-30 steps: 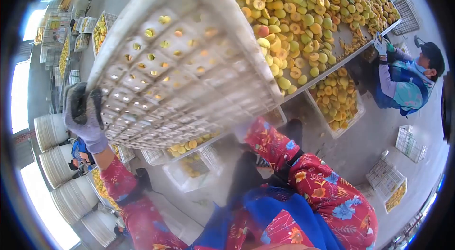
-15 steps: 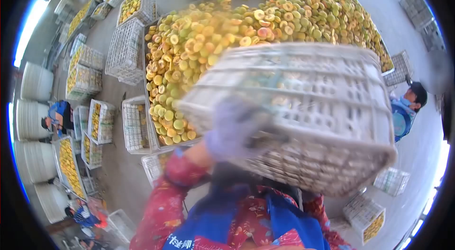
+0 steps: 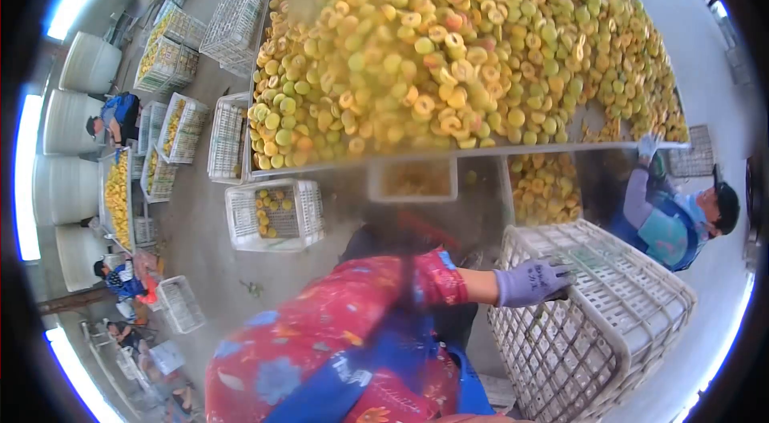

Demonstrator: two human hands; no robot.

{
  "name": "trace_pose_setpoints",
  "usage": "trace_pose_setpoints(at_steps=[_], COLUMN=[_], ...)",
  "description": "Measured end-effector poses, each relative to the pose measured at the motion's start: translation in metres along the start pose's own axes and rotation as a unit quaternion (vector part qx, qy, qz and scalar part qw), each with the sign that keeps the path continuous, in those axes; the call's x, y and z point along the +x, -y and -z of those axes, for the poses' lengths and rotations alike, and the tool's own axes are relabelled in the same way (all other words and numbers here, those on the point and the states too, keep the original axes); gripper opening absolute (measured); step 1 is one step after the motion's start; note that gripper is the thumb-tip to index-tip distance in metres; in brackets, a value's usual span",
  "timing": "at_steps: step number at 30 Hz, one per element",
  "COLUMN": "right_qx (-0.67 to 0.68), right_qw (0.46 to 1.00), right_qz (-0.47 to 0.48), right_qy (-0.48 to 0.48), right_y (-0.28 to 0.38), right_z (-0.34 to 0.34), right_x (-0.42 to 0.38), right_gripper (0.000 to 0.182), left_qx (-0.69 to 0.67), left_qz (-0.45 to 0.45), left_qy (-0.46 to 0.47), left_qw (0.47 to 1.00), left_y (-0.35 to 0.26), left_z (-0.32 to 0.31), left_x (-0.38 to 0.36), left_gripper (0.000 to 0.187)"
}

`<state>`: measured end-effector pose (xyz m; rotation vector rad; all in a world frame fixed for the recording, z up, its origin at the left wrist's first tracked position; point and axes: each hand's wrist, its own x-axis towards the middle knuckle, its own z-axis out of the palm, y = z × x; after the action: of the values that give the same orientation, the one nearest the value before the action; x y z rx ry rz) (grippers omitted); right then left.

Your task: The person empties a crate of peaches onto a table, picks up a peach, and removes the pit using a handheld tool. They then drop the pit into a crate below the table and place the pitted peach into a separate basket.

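My left hand, in a lavender glove with a darker palm side, reaches across my body to the right. Its fingers are hooked on the upper edge of a white plastic lattice crate. The crate is tilted at my right side, and its inside is mostly out of sight. My right hand does not show. Ahead of me, a wide metal table bears a large heap of halved yellow-green fruit, which look like peaches or apricots.
Below the table edge stand a white crate holding a few fruit halves and a fuller fruit container. A co-worker is at the right, one gloved hand on the table corner. Stacked crates and white tubs line the left.
The crate has moved from over the fruit heap down to my right side, my left hand still on it. More fruit shows on the table, and my view has shifted.
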<state>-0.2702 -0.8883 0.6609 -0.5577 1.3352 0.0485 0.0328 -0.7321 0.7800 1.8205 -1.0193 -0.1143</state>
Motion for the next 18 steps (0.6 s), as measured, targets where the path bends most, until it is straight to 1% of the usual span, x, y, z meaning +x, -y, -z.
trace_pose_setpoints(at_steps=[2,4,5,7,8,10,11,13,14,15,16,17,18], right_qx=[0.013,0.028,0.037,0.052,0.057,0.074,0.080,0.090,0.097,0.107,0.113,0.122,0.118], right_qw=[1.000,0.999,0.998,0.997,0.996,0.994,0.993,0.991,0.990,0.990,0.990,0.990,0.991], right_qz=[-0.009,-0.013,-0.015,-0.019,-0.019,-0.017,-0.020,-0.021,-0.021,-0.021,-0.021,-0.022,-0.024], right_qy=[-0.019,-0.035,-0.044,-0.060,-0.067,-0.080,-0.085,-0.098,-0.098,-0.092,-0.087,-0.068,-0.050], right_y=[0.014,0.025,0.029,0.032,0.035,0.032,0.027,0.020,0.015,0.010,0.007,0.003,0.001], right_z=[0.039,0.075,0.091,0.121,0.135,0.157,0.166,0.183,0.187,0.189,0.188,0.184,0.173], right_x=[0.014,0.023,0.026,0.026,0.023,0.012,0.003,-0.018,-0.028,-0.039,-0.047,-0.052,-0.053], right_gripper=[0.033,0.033,0.033,0.033,0.033,0.034,0.034,0.034,0.034,0.034,0.034,0.035,0.035], left_qx=[-0.064,-0.132,-0.178,-0.178,-0.179,-0.168,-0.164,-0.154,-0.142,-0.130,-0.075,-0.055,0.003], left_qz=[0.023,0.074,0.105,0.090,0.080,0.047,0.030,0.099,0.142,0.123,0.184,0.255,0.278], left_qy=[0.078,0.143,0.226,0.288,0.317,0.395,0.432,0.464,0.447,0.318,0.369,0.398,0.345], left_qw=[0.995,0.978,0.952,0.937,0.928,0.902,0.886,0.867,0.872,0.931,0.908,0.879,0.896], left_y=[-0.001,-0.017,-0.021,-0.014,-0.011,-0.002,0.000,0.018,0.043,0.068,0.084,0.095,0.120], left_z=[-0.093,-0.162,-0.190,-0.298,-0.337,-0.341,-0.331,-0.254,-0.249,-0.223,-0.175,-0.126,-0.106], left_x=[0.005,0.011,0.013,-0.024,-0.043,-0.062,-0.072,-0.071,-0.095,-0.122,-0.125,-0.124,-0.160], left_gripper=[0.027,0.022,0.037,0.038,0.039,0.041,0.042,0.042,0.042,0.041,0.042,0.037,0.033])
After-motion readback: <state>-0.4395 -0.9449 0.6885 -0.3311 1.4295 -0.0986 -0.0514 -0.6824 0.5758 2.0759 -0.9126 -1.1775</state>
